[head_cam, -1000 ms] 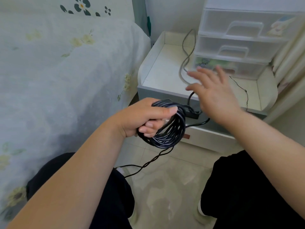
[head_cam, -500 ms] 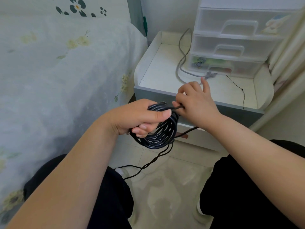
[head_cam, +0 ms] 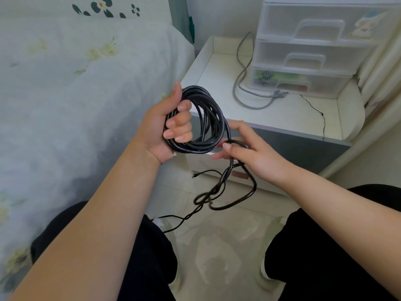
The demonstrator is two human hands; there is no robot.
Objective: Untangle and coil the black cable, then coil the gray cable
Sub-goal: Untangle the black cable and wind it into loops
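The left hand (head_cam: pixel 167 127) curls its fingers through the black cable (head_cam: pixel 208 118) coil to keep loops gathered, while the right hand (head_cam: pixel 249 153) apparently pinches the loose tail to feed the next turn.

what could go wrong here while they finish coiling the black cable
The loose tail below the right hand is twisted around itself in a loop; winding it on as it is would likely lock a kink into the coil. A thin black wire seems tangled with that tail and could get wound in. The left hand grips only one side of the coil, so a tug may spill the loops.
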